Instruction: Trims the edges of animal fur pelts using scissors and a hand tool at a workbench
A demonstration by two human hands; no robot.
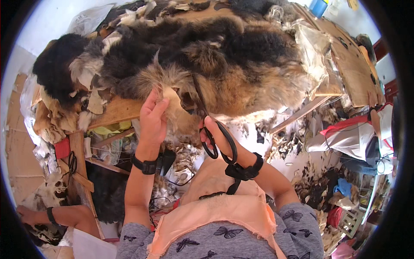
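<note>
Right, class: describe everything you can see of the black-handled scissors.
The scissors have two large black loop handles and dark, slim blades. The right hand grips them, fingers through the loops, blades pointing up and away into the brown and black fur pelt at its near edge. Whether the blades are open cannot be told. The left hand holds the pelt's edge just beside them.

A crumpled clear plastic bag [88, 18] lies at the counter's far left corner. Another sheet of clear plastic wrapping [317, 47] hangs over the counter's right edge. A blue container [318, 6] stands beyond the far right corner. No labels, signs or screens show.
</note>
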